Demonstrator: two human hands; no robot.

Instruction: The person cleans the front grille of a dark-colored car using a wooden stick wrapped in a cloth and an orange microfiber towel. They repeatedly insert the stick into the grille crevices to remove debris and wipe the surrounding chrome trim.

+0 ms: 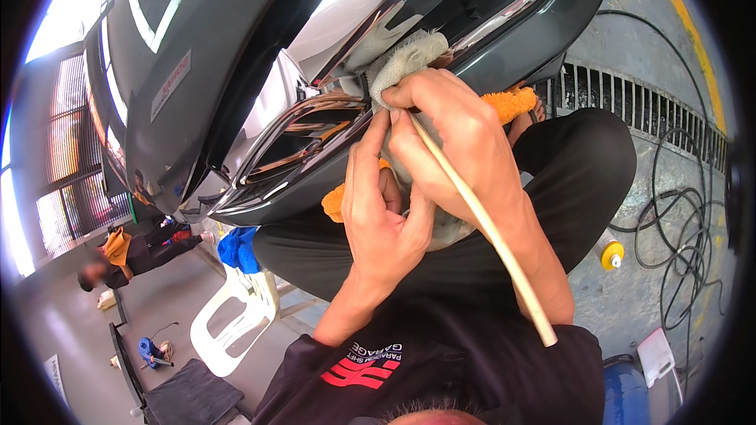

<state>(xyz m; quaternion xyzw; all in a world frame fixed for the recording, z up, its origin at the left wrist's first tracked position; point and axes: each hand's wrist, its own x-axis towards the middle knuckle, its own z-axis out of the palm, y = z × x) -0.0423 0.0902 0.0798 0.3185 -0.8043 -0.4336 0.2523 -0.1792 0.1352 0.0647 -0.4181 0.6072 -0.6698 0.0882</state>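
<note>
My right hand [461, 138] is closed around a thin pale wooden stick [492, 234], its long end slanting down toward my right forearm. The stick's upper end is at a grey cloth [409, 61], which I pinch between my right thumb and forefinger. My left hand [370, 208] has its fingertips against the lower part of that cloth, its thumb bent inward. Both hands are close to the dark grey car bumper [276, 203], next to a lamp with chrome trim [319, 122]. An orange towel [510, 104] shows behind my hands; its middle is hidden.
A white plastic chair [228, 334] with a blue cloth [238, 248] stands at left. Another person [130, 256] is farther back. At right are a floor drain grate [614, 94], a coiled black hose [681, 248], a yellow-capped bottle [612, 255] and a blue container [624, 389].
</note>
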